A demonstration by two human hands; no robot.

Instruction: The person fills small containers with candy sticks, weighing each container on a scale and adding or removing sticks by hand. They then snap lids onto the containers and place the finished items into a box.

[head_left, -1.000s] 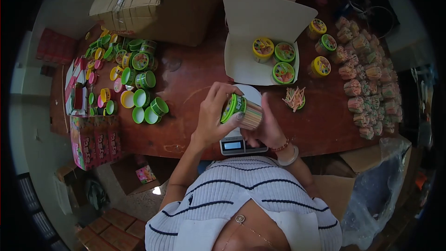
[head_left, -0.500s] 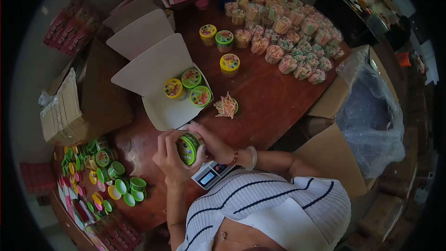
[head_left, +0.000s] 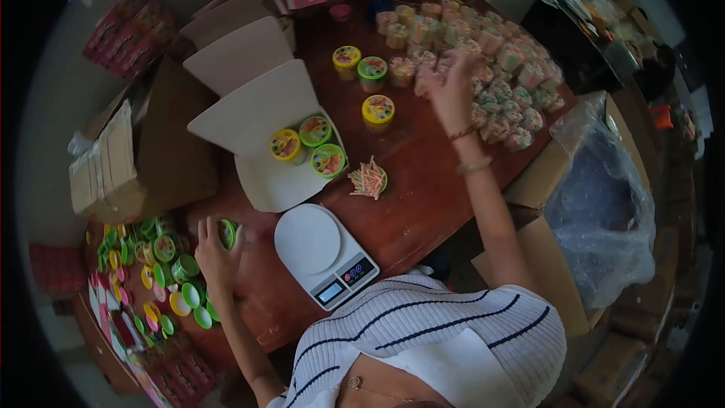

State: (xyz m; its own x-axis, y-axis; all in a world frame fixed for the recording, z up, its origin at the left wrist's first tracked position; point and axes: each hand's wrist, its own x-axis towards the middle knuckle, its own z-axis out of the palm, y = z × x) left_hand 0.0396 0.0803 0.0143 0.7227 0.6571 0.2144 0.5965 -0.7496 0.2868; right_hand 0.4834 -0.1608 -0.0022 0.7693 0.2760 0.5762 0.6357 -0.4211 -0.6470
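Tub (head_left: 228, 235) left, bundles (head_left: 529, 74) far right
Left hand (head_left: 215, 255) clamps its fingers round the tub, likely for steadiness; right hand's (head_left: 451, 92) spread apart.

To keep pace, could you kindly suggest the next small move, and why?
Perhaps close the right hand on one of the stick bundles: it hangs over them, while the left hand is at a green tub and the scale is bare.

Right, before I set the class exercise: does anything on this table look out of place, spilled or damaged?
Loose sticks stand out: they lie splayed in a heap beside the open box, while the others are gathered in bundles. At the left, cups lie jumbled, some on their sides. Nothing looks clearly damaged.
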